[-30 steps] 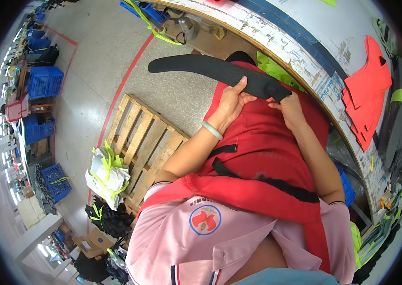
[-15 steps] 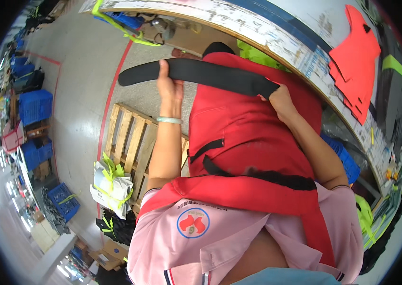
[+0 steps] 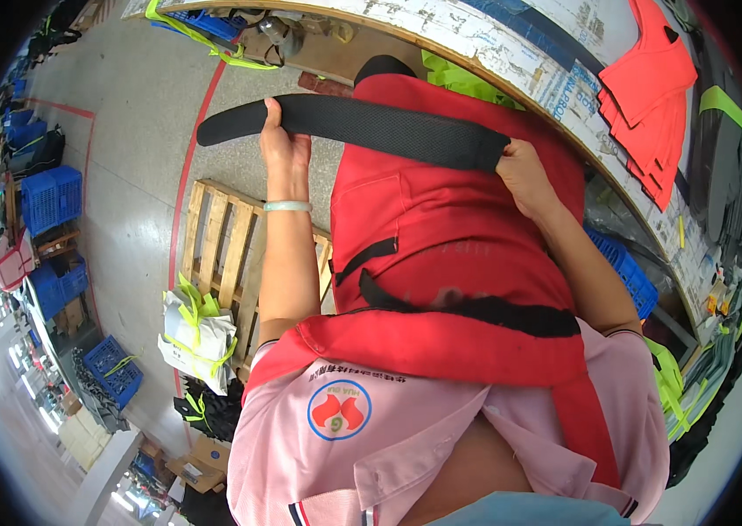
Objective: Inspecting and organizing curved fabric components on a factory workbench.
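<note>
A long, slightly curved black strip of padded-looking fabric [image 3: 371, 121] stretches across in front of me, a mesh texture on its upper face. Toward its rounded left end, my left hand [image 3: 285, 149] is closed around the lower edge, the thumb over the face. My right hand [image 3: 524, 180] pinches the squared right end. Held up between both hands, the strip passes above the red apron [image 3: 467, 237] over my lap.
A worktable [image 3: 476, 42] curves along the far and right side, bearing stacked orange-red cut pieces [image 3: 652, 96] and dark grey pieces [image 3: 735, 175]. On the floor at left are a wooden pallet [image 3: 235, 237], a tied white bundle [image 3: 200, 329] and blue crates [image 3: 51, 197].
The strip's right end, bent over before, now lies flatter, and its mesh texture shows clearly. Both hands keep hold of it and appear slightly farther left and up in view.
</note>
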`<state>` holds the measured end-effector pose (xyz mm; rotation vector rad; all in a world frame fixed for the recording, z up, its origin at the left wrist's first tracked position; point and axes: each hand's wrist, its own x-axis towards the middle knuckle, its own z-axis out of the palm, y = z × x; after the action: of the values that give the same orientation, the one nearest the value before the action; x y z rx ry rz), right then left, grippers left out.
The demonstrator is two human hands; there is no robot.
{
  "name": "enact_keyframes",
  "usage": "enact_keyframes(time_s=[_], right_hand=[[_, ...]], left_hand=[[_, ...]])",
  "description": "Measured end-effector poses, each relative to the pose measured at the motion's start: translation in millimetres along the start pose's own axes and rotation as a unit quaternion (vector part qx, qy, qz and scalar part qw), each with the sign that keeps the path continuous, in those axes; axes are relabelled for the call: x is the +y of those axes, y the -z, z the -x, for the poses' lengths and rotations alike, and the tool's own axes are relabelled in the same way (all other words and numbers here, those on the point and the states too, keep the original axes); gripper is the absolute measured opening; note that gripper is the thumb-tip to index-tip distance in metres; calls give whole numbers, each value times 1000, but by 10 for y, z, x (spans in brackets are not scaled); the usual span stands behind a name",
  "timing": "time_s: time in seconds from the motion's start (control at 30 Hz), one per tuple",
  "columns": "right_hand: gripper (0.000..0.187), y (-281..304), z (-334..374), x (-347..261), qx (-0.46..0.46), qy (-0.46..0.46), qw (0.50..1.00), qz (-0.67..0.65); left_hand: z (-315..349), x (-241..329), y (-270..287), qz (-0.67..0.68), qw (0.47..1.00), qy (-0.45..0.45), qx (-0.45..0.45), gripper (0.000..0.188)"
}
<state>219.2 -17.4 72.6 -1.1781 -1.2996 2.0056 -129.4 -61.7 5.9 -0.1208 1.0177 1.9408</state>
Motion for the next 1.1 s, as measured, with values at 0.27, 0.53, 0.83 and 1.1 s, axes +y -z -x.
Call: enact_keyframes(time_s=[0.27, 0.53, 0.83, 1.1], right_hand=[[29, -2, -127, 365, 32, 8, 991, 128], [30, -164, 180, -57, 7, 21, 998, -66], [22, -180, 282, -135, -21, 2, 998, 60], [21, -129, 177, -71, 35, 16, 995, 91]], left_hand=[[91, -102, -13, 2, 1000, 1, 8, 21], [-10, -41, 201, -24, 998, 25, 44, 20], [-82, 0, 249, -57, 998, 29, 9, 20], [-6, -55, -32, -33, 999, 37, 16, 24]])
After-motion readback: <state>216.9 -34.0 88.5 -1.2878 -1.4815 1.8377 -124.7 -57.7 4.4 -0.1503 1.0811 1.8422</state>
